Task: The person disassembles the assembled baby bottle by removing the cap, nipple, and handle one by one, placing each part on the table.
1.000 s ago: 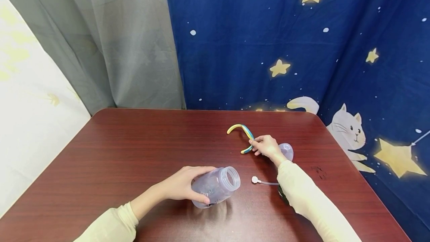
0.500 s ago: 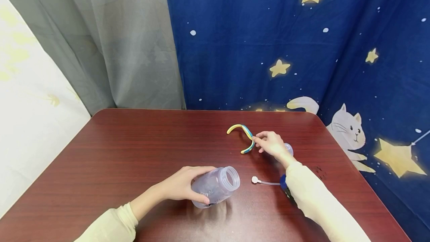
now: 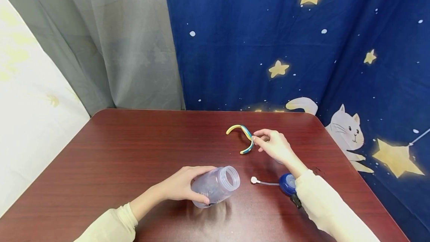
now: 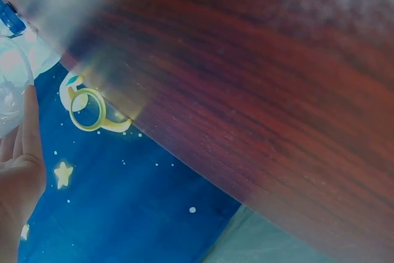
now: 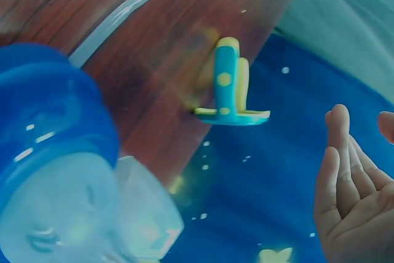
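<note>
My left hand (image 3: 179, 186) grips a translucent wide-mouthed baby bottle (image 3: 209, 186), lying tilted with its bare threaded neck to the right. The left wrist view catches only part of that hand (image 4: 21, 183) at its left edge. Beyond the bottle stands a yellow-and-blue bottle handle (image 3: 248, 133) with curved grips. My right hand (image 3: 273, 145) is just right of it, fingertips close to its edge. In the right wrist view the fingers (image 5: 338, 127) are spread with nothing between them, and the handle (image 5: 226, 84) appears apart from them.
A blue lid (image 3: 285, 186) with a straw (image 3: 268, 183) ending in a white weight (image 3: 254, 179) lies on the table (image 3: 151, 141), partly under the right forearm. A translucent cap (image 5: 148, 207) sits beside the lid, mostly covered by the right hand in the head view.
My right hand has let go of the handle and drawn slightly right, exposing more of the blue lid and covering the translucent cap. The left hand and bottle have stayed still.
</note>
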### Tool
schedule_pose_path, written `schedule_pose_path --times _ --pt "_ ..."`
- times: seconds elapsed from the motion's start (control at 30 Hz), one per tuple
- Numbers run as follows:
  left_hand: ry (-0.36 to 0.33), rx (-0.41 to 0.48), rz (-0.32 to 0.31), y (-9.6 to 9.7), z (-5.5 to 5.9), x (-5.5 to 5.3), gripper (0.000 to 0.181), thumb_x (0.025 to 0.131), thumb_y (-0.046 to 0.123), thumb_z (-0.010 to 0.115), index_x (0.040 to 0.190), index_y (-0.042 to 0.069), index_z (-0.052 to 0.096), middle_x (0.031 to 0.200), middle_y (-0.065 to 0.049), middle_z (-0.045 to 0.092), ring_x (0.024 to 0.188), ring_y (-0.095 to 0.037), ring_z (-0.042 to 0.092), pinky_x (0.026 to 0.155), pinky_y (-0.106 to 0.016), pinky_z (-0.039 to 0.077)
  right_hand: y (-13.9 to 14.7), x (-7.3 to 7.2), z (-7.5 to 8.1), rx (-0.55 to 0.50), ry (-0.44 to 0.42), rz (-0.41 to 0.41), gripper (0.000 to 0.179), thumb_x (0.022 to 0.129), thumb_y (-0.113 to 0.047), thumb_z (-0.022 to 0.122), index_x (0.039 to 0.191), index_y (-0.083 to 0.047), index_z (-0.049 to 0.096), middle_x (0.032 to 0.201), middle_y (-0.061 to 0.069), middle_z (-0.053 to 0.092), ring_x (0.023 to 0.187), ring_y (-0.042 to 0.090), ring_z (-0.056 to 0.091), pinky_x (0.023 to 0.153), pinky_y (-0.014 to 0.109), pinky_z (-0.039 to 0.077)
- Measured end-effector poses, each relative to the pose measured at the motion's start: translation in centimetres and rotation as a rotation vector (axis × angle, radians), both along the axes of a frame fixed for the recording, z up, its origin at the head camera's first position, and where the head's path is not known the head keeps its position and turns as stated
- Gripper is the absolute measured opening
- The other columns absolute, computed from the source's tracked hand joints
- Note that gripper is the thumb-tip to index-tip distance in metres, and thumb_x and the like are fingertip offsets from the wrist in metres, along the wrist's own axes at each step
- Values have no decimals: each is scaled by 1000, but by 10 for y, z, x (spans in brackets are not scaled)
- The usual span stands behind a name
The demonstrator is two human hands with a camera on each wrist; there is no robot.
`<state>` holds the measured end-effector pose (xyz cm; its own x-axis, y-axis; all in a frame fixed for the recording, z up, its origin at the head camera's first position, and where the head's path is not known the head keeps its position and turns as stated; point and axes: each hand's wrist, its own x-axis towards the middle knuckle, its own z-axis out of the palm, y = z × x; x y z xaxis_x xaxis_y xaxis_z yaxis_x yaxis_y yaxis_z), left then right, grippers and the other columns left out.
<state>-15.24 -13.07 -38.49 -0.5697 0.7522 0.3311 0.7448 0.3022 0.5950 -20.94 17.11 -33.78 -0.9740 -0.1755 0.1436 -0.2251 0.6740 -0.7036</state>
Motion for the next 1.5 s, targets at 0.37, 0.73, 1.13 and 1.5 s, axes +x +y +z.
schedule_pose_path --times 0.37,0.73,1.13,1.5 --pt "26 50 13 3 2 0 73 68 43 73 129 18 43 112 7 54 92 -6 52 75 -25 44 -9 18 20 -51 134 48 25 83 -26 61 102 -10 62 77 -5 64 60 6 60 62 32 44" --pt "-20 111 -9 7 4 1 71 69 38 73 129 16 42 108 5 56 87 -8 55 70 -25 46 -13 27 24 -89 233 52 21 82 -23 63 99 -11 64 72 -7 63 59 4 59 58 29 44" --pt "-210 142 5 11 8 4 70 70 30 74 129 20 37 108 3 54 88 -12 58 68 -28 48 -9 32 21 -143 228 48 22 84 -28 61 100 -13 63 75 -5 64 61 5 59 56 29 44" --pt "-112 98 46 13 8 5 72 71 36 72 130 20 34 109 6 53 93 -9 55 76 -27 45 -13 38 15 -135 207 39 22 83 -30 61 100 -16 64 75 -10 64 61 4 59 58 28 43"
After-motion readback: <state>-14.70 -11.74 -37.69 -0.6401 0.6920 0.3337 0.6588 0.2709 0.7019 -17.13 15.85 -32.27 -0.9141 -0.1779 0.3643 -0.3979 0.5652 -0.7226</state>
